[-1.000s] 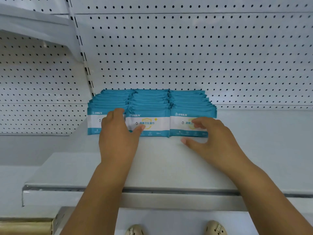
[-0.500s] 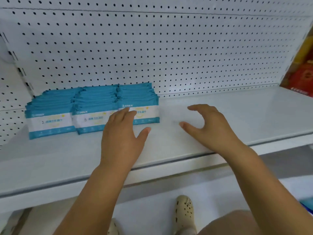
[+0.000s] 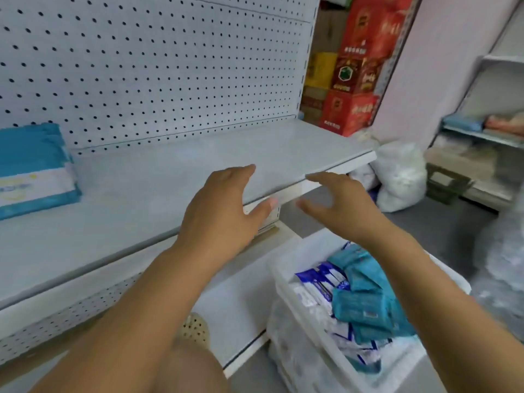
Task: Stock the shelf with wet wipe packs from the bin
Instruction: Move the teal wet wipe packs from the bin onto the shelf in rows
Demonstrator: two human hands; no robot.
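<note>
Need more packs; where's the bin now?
Head view, lower right: the bin sits low by the shelf's right end, below the right hand, holding teal packs.

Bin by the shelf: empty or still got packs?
Still stocked. The white bin holds a loose heap of teal packs and blue-and-white packs.
</note>
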